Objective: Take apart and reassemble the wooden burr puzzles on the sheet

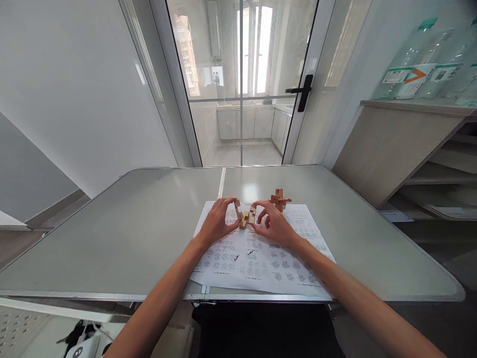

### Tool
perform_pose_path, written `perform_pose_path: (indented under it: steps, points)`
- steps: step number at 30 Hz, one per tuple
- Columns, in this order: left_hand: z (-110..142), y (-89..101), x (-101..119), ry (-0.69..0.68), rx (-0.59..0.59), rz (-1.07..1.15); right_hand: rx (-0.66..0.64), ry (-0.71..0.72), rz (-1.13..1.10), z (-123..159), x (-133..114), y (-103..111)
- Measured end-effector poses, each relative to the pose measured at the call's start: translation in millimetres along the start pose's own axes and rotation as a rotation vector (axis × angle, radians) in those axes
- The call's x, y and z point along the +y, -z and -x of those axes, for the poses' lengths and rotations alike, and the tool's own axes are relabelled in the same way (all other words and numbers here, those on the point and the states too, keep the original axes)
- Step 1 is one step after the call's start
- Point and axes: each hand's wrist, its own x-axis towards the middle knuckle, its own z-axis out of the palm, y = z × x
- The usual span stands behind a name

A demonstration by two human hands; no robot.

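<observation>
Several light wooden puzzle pieces [245, 216] are clustered between my two hands, above a white printed instruction sheet [257, 258]. My left hand [216, 222] pinches the left side of the cluster, thumb and fingers closed on an upright piece. My right hand [273, 223] grips the right side, fingers curled onto a piece. An assembled wooden cross-shaped puzzle [279, 199] stands on the sheet just behind my right hand, untouched.
The grey table [130, 238] has a seam down its middle and a front edge close to my body. A wooden shelf unit [406, 149] with plastic bottles [421, 74] on top stands at the right. A glass door [242, 84] is behind the table.
</observation>
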Motion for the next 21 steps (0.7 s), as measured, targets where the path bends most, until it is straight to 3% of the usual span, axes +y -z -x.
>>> perform_pose_path:
  steps: [5, 11, 21]
  points:
    - [0.2, -0.2, -0.1, 0.014, -0.008, 0.000, 0.011, -0.060, -0.093, -0.8, -1.5, -0.1]
    - [-0.4, -0.2, 2.2, 0.011, -0.003, 0.007, -0.041, -0.273, -0.486, -5.2, 2.3, 5.6]
    - [-0.6, -2.8, 6.3, -0.005, 0.016, 0.018, -0.176, -0.302, -0.646, -6.0, 9.8, 10.0]
